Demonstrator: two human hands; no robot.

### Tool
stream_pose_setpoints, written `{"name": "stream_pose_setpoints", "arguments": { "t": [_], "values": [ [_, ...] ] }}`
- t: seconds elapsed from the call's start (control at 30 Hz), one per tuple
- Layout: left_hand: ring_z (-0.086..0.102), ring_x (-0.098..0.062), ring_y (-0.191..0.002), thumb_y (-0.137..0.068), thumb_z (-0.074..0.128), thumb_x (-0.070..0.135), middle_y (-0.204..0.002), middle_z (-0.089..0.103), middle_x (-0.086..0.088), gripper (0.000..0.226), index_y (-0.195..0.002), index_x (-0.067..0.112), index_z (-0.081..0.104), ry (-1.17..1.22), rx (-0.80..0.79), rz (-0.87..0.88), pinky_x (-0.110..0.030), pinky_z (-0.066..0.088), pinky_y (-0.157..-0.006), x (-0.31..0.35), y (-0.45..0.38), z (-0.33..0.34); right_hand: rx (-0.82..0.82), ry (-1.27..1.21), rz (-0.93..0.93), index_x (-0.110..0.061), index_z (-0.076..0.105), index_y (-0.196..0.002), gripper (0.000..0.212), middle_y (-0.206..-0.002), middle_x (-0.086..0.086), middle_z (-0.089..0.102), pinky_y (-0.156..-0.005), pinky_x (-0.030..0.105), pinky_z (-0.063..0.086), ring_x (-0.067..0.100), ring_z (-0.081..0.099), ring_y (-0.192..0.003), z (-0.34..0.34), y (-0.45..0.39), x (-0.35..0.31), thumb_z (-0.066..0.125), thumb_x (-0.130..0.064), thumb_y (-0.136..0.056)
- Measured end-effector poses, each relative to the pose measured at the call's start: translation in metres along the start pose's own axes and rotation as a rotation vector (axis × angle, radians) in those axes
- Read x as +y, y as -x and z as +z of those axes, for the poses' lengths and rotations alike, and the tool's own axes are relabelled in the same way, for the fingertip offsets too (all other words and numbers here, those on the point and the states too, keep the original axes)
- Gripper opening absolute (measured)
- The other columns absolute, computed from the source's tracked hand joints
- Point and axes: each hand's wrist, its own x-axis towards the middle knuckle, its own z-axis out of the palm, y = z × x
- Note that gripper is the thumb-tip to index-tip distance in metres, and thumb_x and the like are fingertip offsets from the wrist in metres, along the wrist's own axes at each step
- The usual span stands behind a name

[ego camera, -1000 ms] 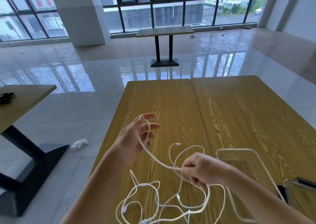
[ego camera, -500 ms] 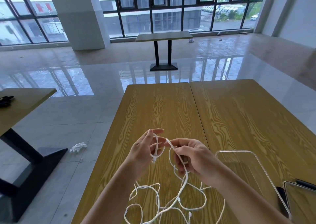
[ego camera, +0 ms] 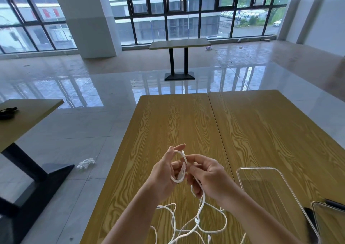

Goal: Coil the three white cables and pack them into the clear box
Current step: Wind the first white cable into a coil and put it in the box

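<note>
At lower centre, the left hand (ego camera: 164,174) pinched a small loop of white cable (ego camera: 182,169) while the right hand (ego camera: 209,178) gripped its trailing length to feed another turn, the rest tangled on the table (ego camera: 186,122) beside the empty clear box (ego camera: 270,184) at lower right.

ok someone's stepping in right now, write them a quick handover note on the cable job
Left hand: holds the first small loops of one white cable wound over its fingers.
Right hand: pinches the same cable close beside the loops, feeding it; the tail hangs below.
Loose cables: a tangled heap on the wooden table beneath the hands.
Clear box: open on the table to the right, with nothing visible inside.
Done: first coil just begun.
Left: finish this coil, coil the rest, pack all three into the box.
</note>
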Motion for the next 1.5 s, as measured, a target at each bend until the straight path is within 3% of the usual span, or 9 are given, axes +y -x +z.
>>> {"name": "stream_pose_setpoints", "arguments": {
  "t": [0.33,0.57,0.7,0.83,0.93,1.07,1.27,1.4,1.5],
  "values": [
    [0.057,-0.025,-0.061,-0.103,0.041,0.023,-0.083,0.062,-0.015,0.028,-0.119,0.023,0.065,0.010,0.003,0.038,-0.035,0.049,-0.056,-0.005,0.007,0.004,0.011,0.025,-0.062,-0.034,0.077,-0.106,0.035,-0.068,0.005,0.064,-0.050,0.029,0.050,0.015,0.055,-0.053,0.006,0.006,0.014,0.049,-0.012,-0.102],
    [0.064,-0.034,-0.093,-0.105,0.032,0.041,-0.116,0.061,-0.027,0.039,-0.108,0.027,0.069,-0.072,0.041,0.075,-0.046,0.053,-0.079,-0.012,0.007,0.010,0.117,0.120,-0.113,-0.014,0.072,-0.089,0.006,-0.070,0.006,0.072,-0.048,0.034,0.056,0.018,0.062,-0.047,0.013,0.007,0.021,0.068,-0.017,-0.092],
    [0.065,-0.027,-0.096,-0.103,0.035,0.044,-0.116,0.062,-0.017,0.039,-0.114,0.021,0.064,-0.130,0.016,0.102,-0.040,0.055,-0.083,-0.015,0.007,0.014,0.136,0.241,-0.166,-0.035,0.076,-0.094,0.016,-0.065,0.002,0.068,-0.045,0.033,0.053,0.015,0.058,-0.045,0.015,0.008,0.023,0.067,-0.022,-0.094],
    [0.067,-0.022,-0.086,-0.105,0.037,0.035,-0.109,0.065,-0.015,0.031,-0.106,0.020,0.064,-0.180,0.017,0.142,-0.033,0.054,-0.072,-0.017,0.006,0.014,0.105,0.320,-0.220,-0.035,0.078,-0.093,0.021,-0.054,0.000,0.058,-0.046,0.039,0.044,0.016,0.047,-0.046,0.013,0.009,0.023,0.063,-0.020,-0.097],
    [0.065,-0.025,-0.073,-0.106,0.033,0.036,-0.102,0.068,-0.016,0.037,-0.097,0.020,0.065,-0.136,0.107,0.151,-0.036,0.048,-0.059,-0.013,0.003,0.012,0.050,0.183,-0.157,-0.034,0.078,-0.099,0.025,-0.065,0.007,0.063,-0.051,0.031,0.051,0.015,0.055,-0.051,0.014,0.012,0.021,0.058,-0.019,-0.100],
    [0.065,-0.025,-0.070,-0.105,0.034,0.042,-0.095,0.073,-0.013,0.039,-0.101,0.016,0.064,-0.035,0.263,0.125,-0.035,0.051,-0.062,0.011,0.000,-0.001,-0.119,0.232,0.010,-0.016,0.071,-0.111,0.024,-0.067,-0.001,0.064,-0.053,0.020,0.048,0.009,0.056,-0.053,0.003,0.014,0.025,0.048,-0.018,-0.104],
    [0.066,-0.024,-0.067,-0.102,0.037,0.048,-0.096,0.074,-0.014,0.040,-0.098,0.019,0.065,0.204,0.465,0.142,-0.029,0.049,-0.054,0.055,-0.009,-0.043,-0.592,0.502,0.280,-0.028,0.068,-0.119,0.027,-0.069,-0.005,0.063,-0.073,0.033,0.043,0.016,0.056,-0.066,-0.031,0.020,0.032,0.044,-0.026,-0.105],
    [0.065,-0.023,-0.064,-0.102,0.038,0.049,-0.091,0.076,-0.012,0.040,-0.099,0.021,0.066,0.130,0.401,0.143,-0.029,0.048,-0.055,0.064,-0.005,-0.046,-0.568,0.718,0.370,-0.018,0.071,-0.109,0.026,-0.060,-0.007,0.062,-0.059,0.022,0.040,0.008,0.052,-0.052,-0.039,0.011,0.024,0.047,-0.026,-0.103],
    [0.067,-0.023,-0.071,-0.103,0.036,0.048,-0.093,0.076,-0.010,0.041,-0.098,0.022,0.068,-0.037,0.272,0.120,-0.032,0.048,-0.062,0.059,-0.001,-0.040,-0.344,0.884,0.335,-0.016,0.072,-0.090,0.024,-0.050,-0.008,0.060,-0.054,0.018,0.045,0.004,0.051,-0.041,-0.036,-0.001,0.016,0.053,-0.024,-0.100]
  ]
}}
